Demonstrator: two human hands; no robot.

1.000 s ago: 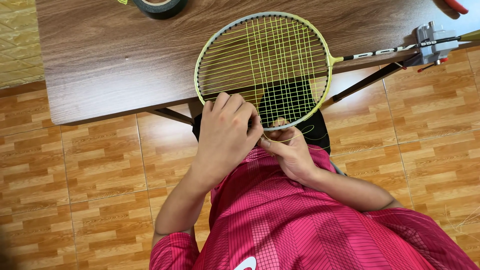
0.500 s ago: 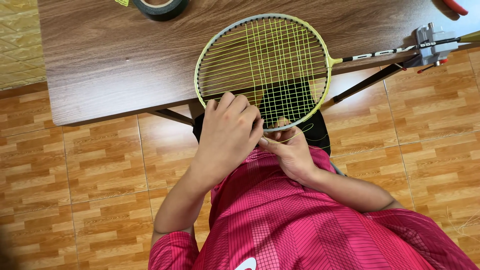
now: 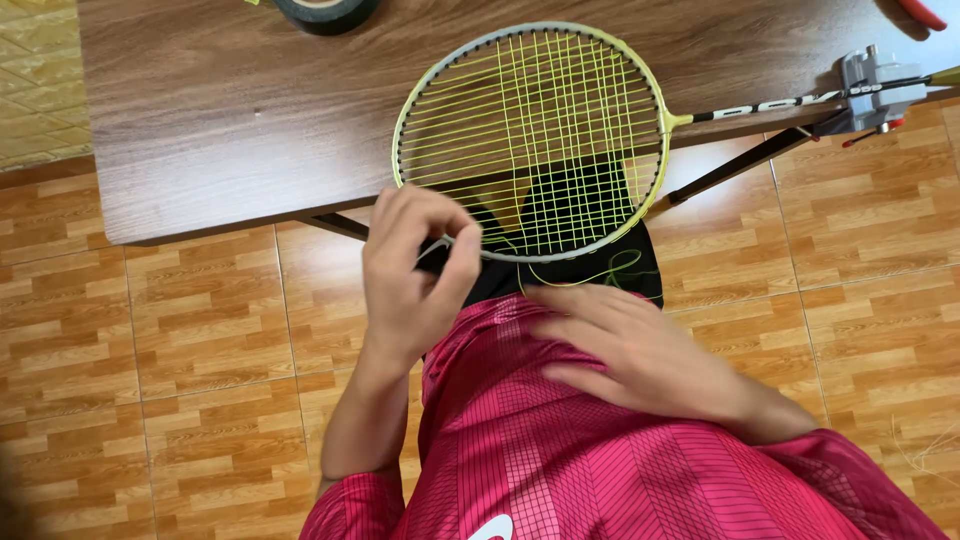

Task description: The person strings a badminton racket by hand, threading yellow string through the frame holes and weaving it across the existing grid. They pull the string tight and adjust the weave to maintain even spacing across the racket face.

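A badminton racket (image 3: 655, 105) with a yellow-grey frame and yellow strings lies on the brown wooden table (image 3: 220, 120), its head jutting over the near edge. My left hand (image 3: 410, 270) is curled at the head's lower left rim, thumb and fingers pinched on the frame. Blurred and with fingers spread, my right hand (image 3: 640, 345) hovers over my pink shirt just below the racket and holds nothing. A loose loop of yellow string (image 3: 605, 272) hangs from the bottom of the rim, apart from both hands.
A grey metal clamp (image 3: 875, 85) grips the racket shaft at the table's right edge. A dark tape roll (image 3: 325, 10) and a red tool handle (image 3: 912, 12) lie at the far edge. A black table brace (image 3: 740, 165) slants over the orange tiled floor.
My right hand has let go at the rim and pulled back toward my body, opening out. My left hand has slid left along the rim. The string loop now hangs free.
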